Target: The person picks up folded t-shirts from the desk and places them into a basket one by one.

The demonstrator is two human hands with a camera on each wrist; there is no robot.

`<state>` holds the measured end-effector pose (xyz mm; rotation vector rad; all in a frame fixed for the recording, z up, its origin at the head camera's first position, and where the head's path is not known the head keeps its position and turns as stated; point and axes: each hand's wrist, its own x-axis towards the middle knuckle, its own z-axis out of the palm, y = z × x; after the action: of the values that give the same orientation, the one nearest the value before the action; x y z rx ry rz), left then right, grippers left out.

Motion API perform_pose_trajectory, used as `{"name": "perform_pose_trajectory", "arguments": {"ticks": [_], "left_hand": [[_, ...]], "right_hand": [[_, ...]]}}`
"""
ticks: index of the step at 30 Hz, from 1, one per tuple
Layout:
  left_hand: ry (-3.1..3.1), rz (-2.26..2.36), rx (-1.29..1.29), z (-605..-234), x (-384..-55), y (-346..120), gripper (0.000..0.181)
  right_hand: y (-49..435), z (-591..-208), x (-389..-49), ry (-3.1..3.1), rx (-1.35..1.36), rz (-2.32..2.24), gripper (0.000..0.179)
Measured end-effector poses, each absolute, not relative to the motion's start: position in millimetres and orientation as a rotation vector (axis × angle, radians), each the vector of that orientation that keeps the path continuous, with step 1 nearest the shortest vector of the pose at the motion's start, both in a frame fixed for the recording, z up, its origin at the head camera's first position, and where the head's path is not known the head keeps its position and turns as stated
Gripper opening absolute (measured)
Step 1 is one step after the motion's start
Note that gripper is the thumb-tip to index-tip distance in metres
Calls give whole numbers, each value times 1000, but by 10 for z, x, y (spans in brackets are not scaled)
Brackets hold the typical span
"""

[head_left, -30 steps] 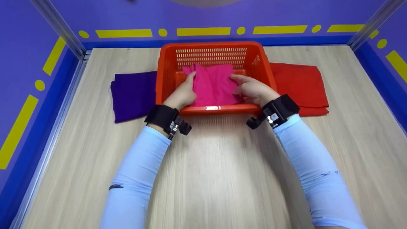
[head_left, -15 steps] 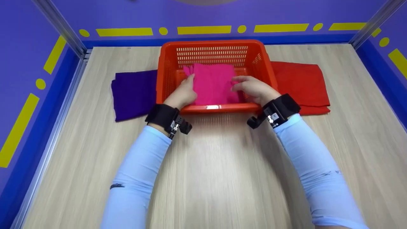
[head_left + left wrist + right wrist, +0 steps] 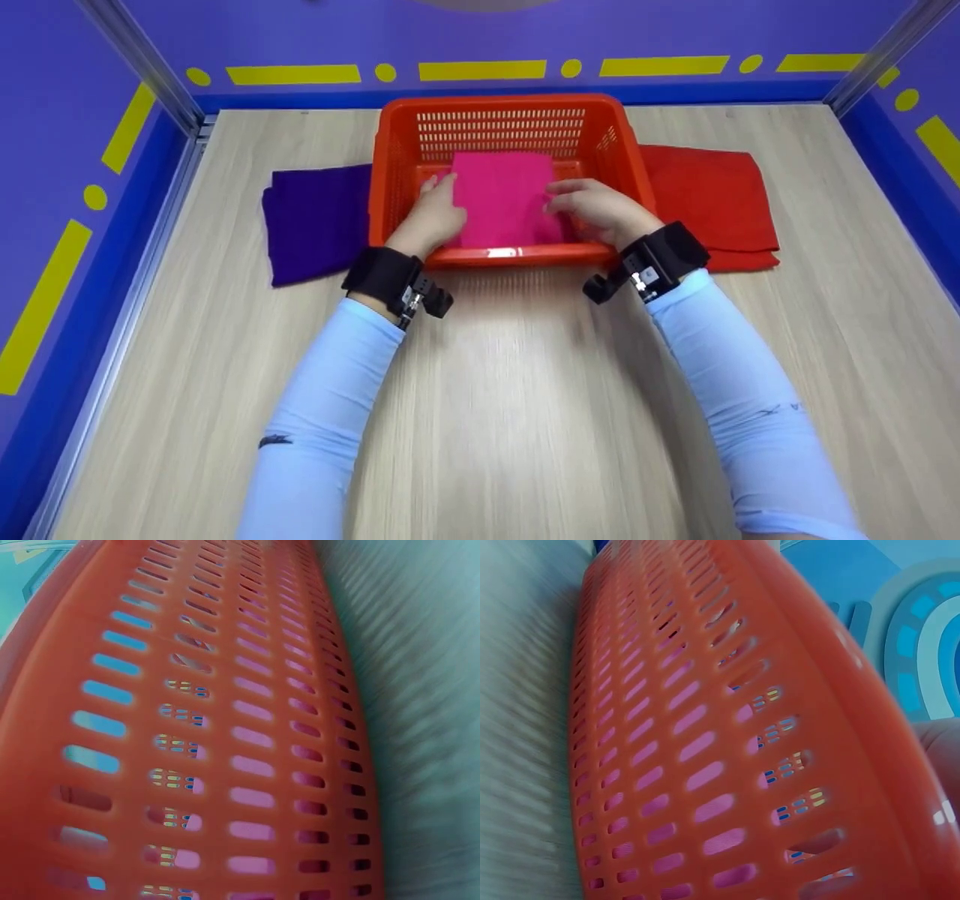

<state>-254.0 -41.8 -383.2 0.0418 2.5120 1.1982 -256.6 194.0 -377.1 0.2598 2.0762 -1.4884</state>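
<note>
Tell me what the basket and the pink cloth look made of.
The basket looks like glossy moulded plastic: its rim shines and slots pierce its walls. The pink cloth seems matte fabric, lying smooth without shine; the fibre is unclear.

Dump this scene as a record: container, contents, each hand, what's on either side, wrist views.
container: red basket, slotted walls, on wooden table
contents: folded pink cloth
left hand: inside basket, at pink cloth's left edge; grip unclear
right hand: at pink cloth's right edge, fingers relaxed
left of basket: folded purple cloth
right of basket: folded red cloth
wrist views: basket's slotted wall, pink showing through slots
</note>
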Motion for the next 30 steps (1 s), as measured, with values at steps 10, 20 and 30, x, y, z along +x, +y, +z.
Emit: {"name": "perform_pose_trajectory", "arguments": {"ticks": [10,20,30], "left_hand": [[2867,1318,232,-3826,-2444,-478,53],[3398,989,661,-3929,-2289,-939,45],[3319,1110,-1,-4068,-2358,-1439,48]], "right_hand": [[2008,-3724,-2520,2126,130,-1600,53],[2499,-3622,-2358,2894,-168,-1506,35],[2681,-3888,-2371,2639,208,-1653,64]]}}
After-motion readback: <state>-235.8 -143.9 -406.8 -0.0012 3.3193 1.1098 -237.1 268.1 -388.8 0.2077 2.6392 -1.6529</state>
